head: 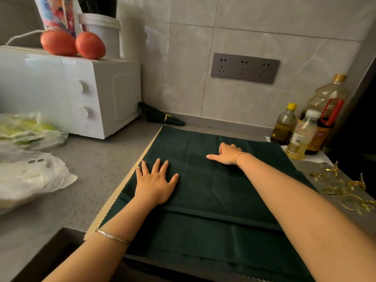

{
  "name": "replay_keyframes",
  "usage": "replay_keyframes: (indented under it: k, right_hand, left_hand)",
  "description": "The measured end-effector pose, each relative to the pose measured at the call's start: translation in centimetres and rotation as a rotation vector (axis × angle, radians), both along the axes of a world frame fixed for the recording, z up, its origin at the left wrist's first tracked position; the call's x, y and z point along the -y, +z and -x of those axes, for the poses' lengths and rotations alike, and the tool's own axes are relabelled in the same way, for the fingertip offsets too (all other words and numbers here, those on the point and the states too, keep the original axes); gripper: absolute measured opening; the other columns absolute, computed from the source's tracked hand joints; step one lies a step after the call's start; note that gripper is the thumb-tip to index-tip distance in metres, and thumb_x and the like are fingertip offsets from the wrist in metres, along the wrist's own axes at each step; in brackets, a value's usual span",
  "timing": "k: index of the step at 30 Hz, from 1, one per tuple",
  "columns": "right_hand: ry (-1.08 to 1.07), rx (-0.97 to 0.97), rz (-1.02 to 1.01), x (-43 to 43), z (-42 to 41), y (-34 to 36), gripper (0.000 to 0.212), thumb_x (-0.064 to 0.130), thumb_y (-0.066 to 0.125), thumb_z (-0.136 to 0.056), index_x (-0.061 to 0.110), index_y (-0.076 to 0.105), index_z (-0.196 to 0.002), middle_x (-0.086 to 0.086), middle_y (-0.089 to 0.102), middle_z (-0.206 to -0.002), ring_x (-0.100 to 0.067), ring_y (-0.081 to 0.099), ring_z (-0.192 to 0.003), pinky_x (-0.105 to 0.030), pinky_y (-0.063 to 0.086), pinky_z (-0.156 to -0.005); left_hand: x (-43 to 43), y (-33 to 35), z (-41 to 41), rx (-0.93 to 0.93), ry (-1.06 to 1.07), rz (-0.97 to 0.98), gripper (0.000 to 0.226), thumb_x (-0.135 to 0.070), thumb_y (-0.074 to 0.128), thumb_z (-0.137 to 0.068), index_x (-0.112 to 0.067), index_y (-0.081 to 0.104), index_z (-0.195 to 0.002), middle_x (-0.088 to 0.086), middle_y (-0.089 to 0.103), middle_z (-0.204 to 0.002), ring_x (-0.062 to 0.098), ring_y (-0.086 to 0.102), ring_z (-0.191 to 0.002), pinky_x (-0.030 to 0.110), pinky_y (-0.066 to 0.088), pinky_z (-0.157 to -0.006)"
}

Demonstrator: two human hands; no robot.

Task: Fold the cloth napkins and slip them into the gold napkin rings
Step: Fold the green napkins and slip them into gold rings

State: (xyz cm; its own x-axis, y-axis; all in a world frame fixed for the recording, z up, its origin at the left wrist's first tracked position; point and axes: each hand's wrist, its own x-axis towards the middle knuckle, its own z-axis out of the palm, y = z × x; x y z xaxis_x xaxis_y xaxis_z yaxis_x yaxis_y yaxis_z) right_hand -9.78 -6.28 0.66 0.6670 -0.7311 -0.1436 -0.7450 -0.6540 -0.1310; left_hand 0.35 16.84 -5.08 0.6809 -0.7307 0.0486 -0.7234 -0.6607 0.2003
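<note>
A dark green cloth napkin [213, 192] lies spread flat on the grey counter, its near edge hanging over the counter's front. My left hand [156, 184] presses flat on its left part with fingers spread. My right hand [225, 153] rests on the napkin farther back, thumb stretched left and fingers bent down onto the cloth. Several gold napkin rings [343, 188] lie in a loose heap at the right edge. A rolled green napkin in a gold ring [162, 118] lies at the back against the wall.
A white microwave [81, 94] stands back left with two red fruits [73, 44] and a white tub on top. Plastic bags [30, 159] fill the left counter. Oil bottles [305, 127] stand back right. A beige strip [124, 184] runs under the napkin's left edge.
</note>
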Motion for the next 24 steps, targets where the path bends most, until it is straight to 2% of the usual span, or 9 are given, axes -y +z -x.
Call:
replay_keyframes:
  k: [2, 4, 6, 8, 9, 15, 19, 21, 24]
  right_hand:
    - [0.029, -0.024, -0.031, -0.6, -2.2, 0.2, 0.057, 0.068, 0.046, -0.084, 0.016, 0.055, -0.105, -0.015, 0.053, -0.115, -0.032, 0.045, -0.12, -0.04, 0.038, -0.094]
    - [0.101, 0.009, -0.049, -2.1, -4.6, 0.4, 0.046, 0.064, 0.046, -0.087, 0.02, 0.048, -0.073, -0.007, 0.054, -0.086, -0.031, 0.054, -0.099, -0.035, 0.039, -0.08]
    - [0.205, 0.063, -0.07, -3.8, -6.9, 0.3, 0.041, 0.056, 0.051, -0.089, 0.017, 0.062, -0.095, -0.008, 0.062, -0.105, -0.028, 0.056, -0.104, -0.036, 0.045, -0.087]
    - [0.302, 0.157, -0.101, -5.7, -9.0, 0.4, 0.053, 0.045, 0.056, -0.09, 0.015, 0.05, -0.133, -0.007, 0.049, -0.139, -0.026, 0.047, -0.125, -0.04, 0.04, -0.104]
    - [0.343, 0.21, -0.112, -6.7, -9.7, 0.5, 0.055, 0.039, 0.058, -0.09, 0.014, 0.045, -0.138, -0.007, 0.044, -0.143, -0.026, 0.043, -0.129, -0.04, 0.037, -0.107]
    - [0.489, 0.431, -0.022, -8.7, -9.7, 1.1, 0.018, 0.023, 0.063, -0.088, 0.019, 0.068, -0.104, -0.003, 0.066, -0.109, -0.021, 0.059, -0.103, -0.043, 0.049, -0.089]
    - [0.546, 0.464, 0.092, -9.3, -5.1, 2.0, 0.017, 0.025, 0.061, -0.089, 0.023, 0.071, -0.103, 0.004, 0.07, -0.104, -0.016, 0.061, -0.1, -0.04, 0.051, -0.087]
    - [0.571, 0.431, 0.153, -9.5, -1.7, 2.3, 0.022, 0.026, 0.057, -0.092, 0.025, 0.069, -0.111, 0.007, 0.068, -0.112, -0.014, 0.06, -0.107, -0.036, 0.048, -0.092]
    - [0.591, 0.392, 0.166, -9.9, 3.7, 2.0, 0.026, 0.024, 0.053, -0.095, 0.029, 0.065, -0.117, 0.011, 0.064, -0.121, -0.007, 0.056, -0.114, -0.028, 0.044, -0.097]
  left_hand:
    - [0.1, 0.0, -0.1, -0.003, 0.004, 0.007, 0.069, -0.065, 0.013, -0.094, -0.031, 0.003, -0.153, -0.001, -0.001, -0.161, 0.037, -0.008, -0.145, 0.048, -0.008, -0.118]
    - [0.2, 0.0, -0.2, -0.007, 0.011, 0.007, 0.07, -0.065, 0.013, -0.093, -0.029, 0.002, -0.153, -0.001, -0.001, -0.161, 0.037, -0.009, -0.145, 0.048, -0.008, -0.118]
    - [0.4, 0.0, -0.2, -0.016, 0.018, 0.011, 0.072, -0.065, 0.014, -0.093, -0.027, -0.001, -0.153, 0.0, -0.003, -0.161, 0.036, -0.009, -0.146, 0.047, -0.008, -0.117]
    - [0.4, 0.0, -0.2, -0.029, 0.035, 0.036, 0.074, -0.064, 0.017, -0.094, -0.024, -0.005, -0.153, 0.001, -0.005, -0.161, 0.034, -0.009, -0.146, 0.045, -0.008, -0.117]
    - [0.4, 0.0, -0.3, -0.042, 0.047, 0.064, 0.074, -0.062, 0.018, -0.095, -0.021, -0.007, -0.153, 0.002, -0.006, -0.161, 0.033, -0.008, -0.146, 0.044, -0.007, -0.118]
    - [0.0, 0.4, -0.4, -0.187, 0.122, 0.474, 0.068, -0.049, 0.022, -0.1, -0.016, -0.008, -0.152, 0.006, -0.004, -0.161, 0.022, 0.002, -0.148, 0.038, 0.007, -0.12]
    - [-0.8, 1.6, -0.3, -0.282, 0.132, 0.811, 0.06, -0.042, 0.024, -0.102, -0.019, 0.004, -0.153, 0.003, 0.006, -0.161, 0.017, 0.006, -0.147, 0.036, 0.009, -0.12]
    - [-1.4, 2.5, -0.1, -0.224, 0.082, 0.778, 0.053, -0.038, 0.02, -0.103, -0.02, 0.012, -0.152, 0.002, 0.016, -0.159, 0.019, 0.01, -0.147, 0.04, 0.008, -0.12]
    - [-2.3, 3.5, 0.8, -0.187, -0.005, 0.449, 0.05, -0.036, 0.015, -0.104, -0.025, 0.014, -0.152, -0.002, 0.015, -0.159, 0.023, 0.007, -0.147, 0.048, 0.002, -0.117]
